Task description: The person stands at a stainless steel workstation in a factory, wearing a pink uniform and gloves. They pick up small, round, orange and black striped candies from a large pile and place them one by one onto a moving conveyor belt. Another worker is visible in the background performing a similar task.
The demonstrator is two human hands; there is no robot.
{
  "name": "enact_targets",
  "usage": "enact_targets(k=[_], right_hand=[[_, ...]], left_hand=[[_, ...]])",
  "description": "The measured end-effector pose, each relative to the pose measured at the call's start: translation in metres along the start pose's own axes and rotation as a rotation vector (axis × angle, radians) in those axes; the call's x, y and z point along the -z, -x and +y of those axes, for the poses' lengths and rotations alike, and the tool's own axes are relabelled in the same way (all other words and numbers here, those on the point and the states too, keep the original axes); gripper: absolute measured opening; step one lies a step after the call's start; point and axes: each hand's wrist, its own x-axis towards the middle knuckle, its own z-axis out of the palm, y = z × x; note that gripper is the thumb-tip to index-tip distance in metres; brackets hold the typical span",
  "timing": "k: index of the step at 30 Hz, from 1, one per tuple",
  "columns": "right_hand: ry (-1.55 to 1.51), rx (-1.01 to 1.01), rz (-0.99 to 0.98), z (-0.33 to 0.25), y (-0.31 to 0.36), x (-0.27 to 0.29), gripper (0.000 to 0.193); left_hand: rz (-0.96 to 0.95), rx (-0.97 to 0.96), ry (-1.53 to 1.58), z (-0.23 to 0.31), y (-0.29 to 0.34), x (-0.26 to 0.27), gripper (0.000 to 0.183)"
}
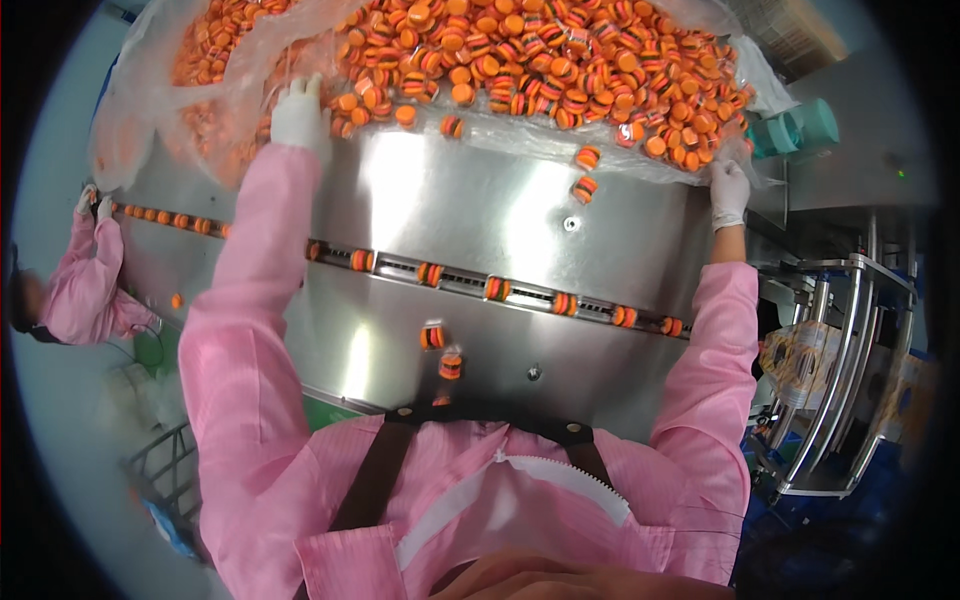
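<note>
A big heap of small burger-shaped candies (560, 70), orange with red and dark layers, lies on a clear plastic bag (570, 135) at the far side of a steel table. My left hand (299, 118), in a white glove, is at the heap's near left edge, its fingers closed on the thin plastic. Far to the right, my gloved right hand (730, 190) grips the bag's near right corner. Between my arms a narrow conveyor channel (455, 282) crosses the table, carrying candies (497, 288) spaced one by one.
Loose candies (585, 187) lie on the steel tabletop (450, 200), others (450, 366) nearer my body. A teal cup (815, 123) sits beyond my right hand. Metal-framed machinery (850, 370) stands at right. At far left, a co-worker in pink (85, 275) has gloved hands at the channel.
</note>
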Motion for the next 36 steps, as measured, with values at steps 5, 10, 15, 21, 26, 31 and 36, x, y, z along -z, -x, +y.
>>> enact_targets(k=[5,10,15,21,26,31,36], right_hand=[[-0.153,0.017,0.188,0.015,-0.007,-0.004,0.025],[0.604,0.558,0.359,-0.060,0.033,0.014,0.017],[0.265,0.759,-0.006,-0.058,0.041,0.012,0.009],[0.265,0.783,-0.048,-0.054,0.051,0.023,0.012],[0.044,1.086,-0.131,-0.123,0.089,-0.020,0.018],[0.632,0.929,-0.149,-0.193,0.113,-0.078,0.013],[0.642,0.815,-0.094,-0.197,0.110,-0.093,0.014]], left_hand=[[-0.189,-0.193,-0.333,-0.010,-0.036,-0.002,0.064],[0.039,-0.332,-0.330,-0.021,-0.044,-0.013,0.054],[-0.117,-0.401,-0.297,-0.020,-0.058,-0.002,0.040],[-0.118,-0.394,-0.243,0.020,-0.032,0.054,0.037],[-0.151,-0.707,0.382,0.125,0.013,0.037,0.030],[-0.270,-0.678,0.100,0.198,-0.002,0.009,0.043],[-0.153,-0.745,-0.060,0.203,-0.008,-0.004,0.041]])
